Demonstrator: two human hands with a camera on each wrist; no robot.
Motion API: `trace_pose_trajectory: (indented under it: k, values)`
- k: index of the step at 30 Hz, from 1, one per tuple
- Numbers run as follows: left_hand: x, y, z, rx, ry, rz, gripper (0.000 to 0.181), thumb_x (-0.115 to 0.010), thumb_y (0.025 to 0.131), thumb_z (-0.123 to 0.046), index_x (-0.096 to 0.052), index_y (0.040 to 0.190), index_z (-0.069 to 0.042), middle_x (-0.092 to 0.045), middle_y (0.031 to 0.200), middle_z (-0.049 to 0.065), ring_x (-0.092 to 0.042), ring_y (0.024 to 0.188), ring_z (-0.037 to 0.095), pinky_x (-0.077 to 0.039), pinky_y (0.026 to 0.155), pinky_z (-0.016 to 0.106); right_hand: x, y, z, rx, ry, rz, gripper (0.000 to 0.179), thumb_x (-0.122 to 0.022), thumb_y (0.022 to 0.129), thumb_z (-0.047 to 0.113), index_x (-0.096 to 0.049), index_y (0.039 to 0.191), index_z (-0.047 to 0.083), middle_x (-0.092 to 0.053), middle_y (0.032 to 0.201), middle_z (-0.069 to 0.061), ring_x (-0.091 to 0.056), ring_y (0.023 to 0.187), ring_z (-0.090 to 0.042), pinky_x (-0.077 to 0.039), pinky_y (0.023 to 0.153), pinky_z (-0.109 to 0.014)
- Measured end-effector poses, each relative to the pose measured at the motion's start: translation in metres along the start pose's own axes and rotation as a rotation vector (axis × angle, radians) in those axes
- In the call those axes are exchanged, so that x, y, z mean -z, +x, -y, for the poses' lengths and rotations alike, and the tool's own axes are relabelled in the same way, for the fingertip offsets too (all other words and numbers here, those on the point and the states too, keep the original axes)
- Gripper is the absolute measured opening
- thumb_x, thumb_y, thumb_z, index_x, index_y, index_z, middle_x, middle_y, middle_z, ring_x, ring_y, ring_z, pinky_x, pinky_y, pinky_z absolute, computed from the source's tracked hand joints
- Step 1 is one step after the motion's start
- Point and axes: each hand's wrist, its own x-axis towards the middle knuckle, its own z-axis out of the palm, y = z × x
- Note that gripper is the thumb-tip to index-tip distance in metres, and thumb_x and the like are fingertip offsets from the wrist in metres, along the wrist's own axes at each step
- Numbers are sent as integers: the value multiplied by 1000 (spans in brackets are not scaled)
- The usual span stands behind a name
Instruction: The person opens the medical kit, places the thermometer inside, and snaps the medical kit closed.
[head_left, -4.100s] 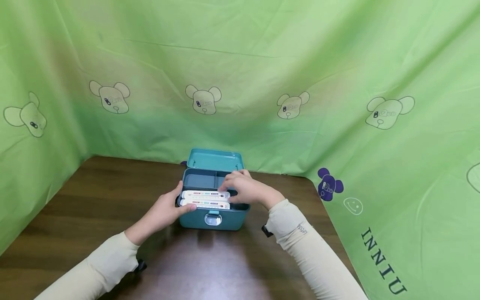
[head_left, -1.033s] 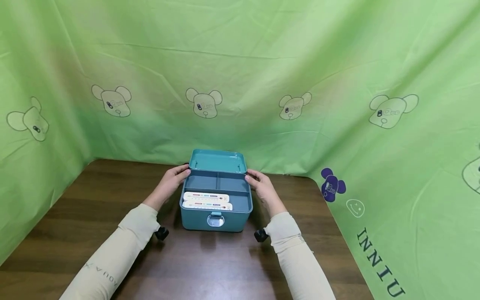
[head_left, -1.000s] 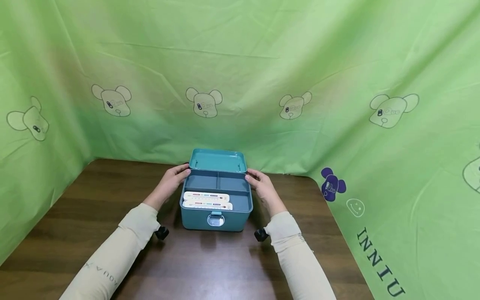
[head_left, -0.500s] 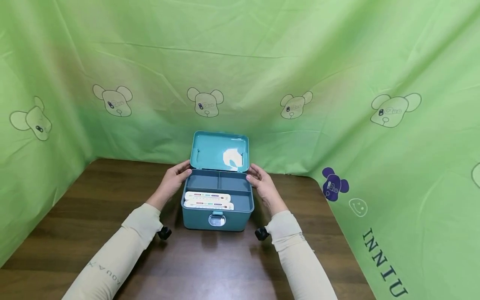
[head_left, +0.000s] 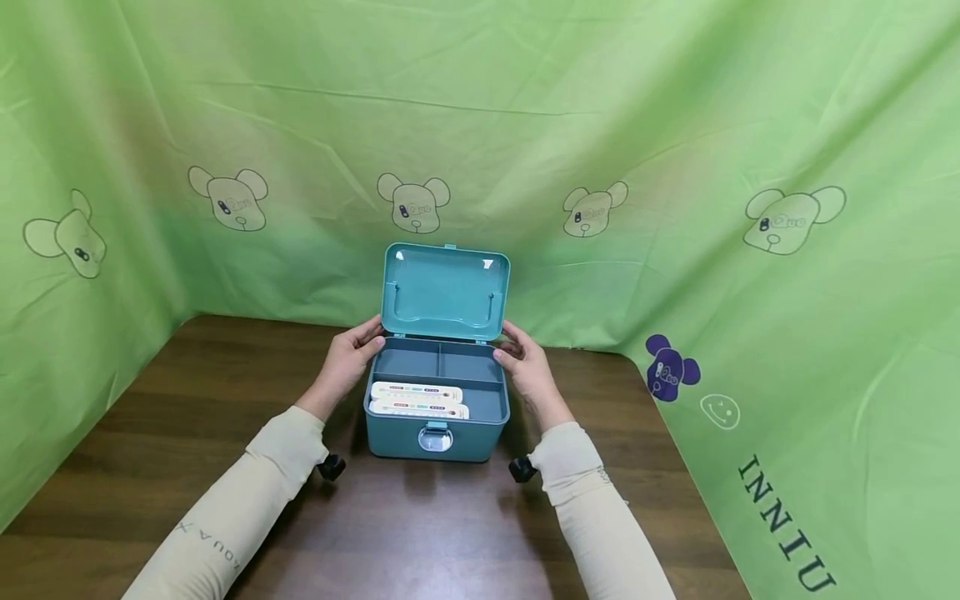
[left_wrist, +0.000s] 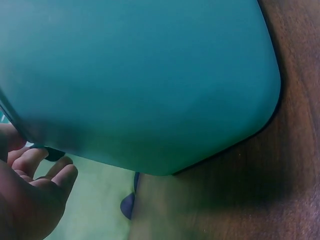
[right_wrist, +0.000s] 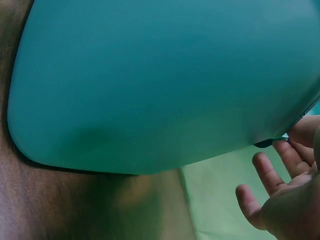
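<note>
A teal storage box (head_left: 437,439) stands on the table with a metal clasp at its front and its lid (head_left: 446,289) raised at the back. Inside, a grey-blue tray has two rear compartments. Two long white pieces (head_left: 416,392) with coloured labels lie side by side in the front compartment, towards the left. My left hand (head_left: 350,358) is at the rear left corner, thumb by the rim and fingers behind the lid. My right hand (head_left: 531,375) mirrors it at the rear right. In both wrist views the box's side wall fills most of the picture, and the fingertips are partly hidden.
A brown wooden table (head_left: 225,367) carries the box near its back edge. Close behind the lid hangs a green curtain (head_left: 510,100) printed with bear faces, which also runs down the right side.
The lid has swung upward from lying tilted back to standing nearly upright, both hands staying at the rear corners. Earlier, my right hand was at the white pieces inside the box.
</note>
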Motion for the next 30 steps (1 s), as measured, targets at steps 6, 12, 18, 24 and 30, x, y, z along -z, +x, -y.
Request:
trace_pose_trajectory:
  k: [6, 12, 18, 24, 30]
  values:
    - [-3, -3, 2, -11, -19, -40, 50, -61, 104, -9, -48, 152, -9, -53, 150, 14, -49, 142, 25, -42, 115, 40, -3, -4, 0, 18, -16, -75, 58, -68, 95, -3, -54, 150, 11, -57, 147, -14, -55, 129, -34, -49, 107, -49]
    - [-4, -5, -2, -42, -10, -89, 48, -65, 101, -8, -54, 148, -8, -58, 144, 15, -56, 136, 26, -48, 109, 37, -6, -7, 2, 73, -89, -160, 51, -74, 92, 1, -62, 141, 10, -64, 138, -13, -59, 122, -31, -52, 104, -48]
    - [-6, -4, -4, -65, -2, -133, 47, -70, 98, -8, -59, 143, -7, -64, 139, 15, -60, 131, 26, -51, 104, 35, -7, -6, 0, 112, -143, -207, 45, -76, 91, 5, -66, 135, 11, -66, 127, -13, -60, 118, -29, -53, 102, -49]
    - [-10, -6, -1, -144, 6, -186, 44, -76, 93, -10, -66, 136, -5, -69, 130, 17, -67, 122, 29, -56, 88, 17, -5, -7, -3, 142, -151, -204, 43, -75, 93, 7, -64, 135, 8, -66, 129, -14, -58, 121, -31, -49, 105, -51]
    - [-11, -9, 0, -206, 19, -213, 41, -78, 92, -10, -69, 132, -5, -71, 125, 19, -71, 113, 28, -55, 82, 12, 0, -12, -2, 179, -145, -157, 39, -73, 97, 17, -64, 133, 5, -66, 126, -17, -57, 121, -32, -47, 106, -52]
